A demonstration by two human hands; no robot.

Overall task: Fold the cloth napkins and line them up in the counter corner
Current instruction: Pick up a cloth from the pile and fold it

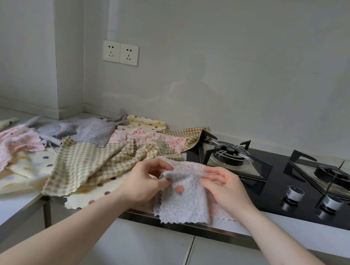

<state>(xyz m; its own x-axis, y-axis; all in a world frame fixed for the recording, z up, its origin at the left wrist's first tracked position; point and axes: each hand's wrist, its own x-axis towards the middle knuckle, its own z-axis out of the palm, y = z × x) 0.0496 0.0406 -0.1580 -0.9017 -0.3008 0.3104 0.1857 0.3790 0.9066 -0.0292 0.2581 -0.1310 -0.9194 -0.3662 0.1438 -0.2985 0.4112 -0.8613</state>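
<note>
Head view looks down on the left hand [149,178] and right hand [221,185], both pinching the top edge of a grey floral napkin [183,201] held over the counter's front lip, just beside the hob [273,184]. To fold it well I'd match those scalloped corners before creasing, then lay it flat. The other napkins [82,158] lie loose across the counter, and the corner [79,112] holds no tidy row yet
</note>
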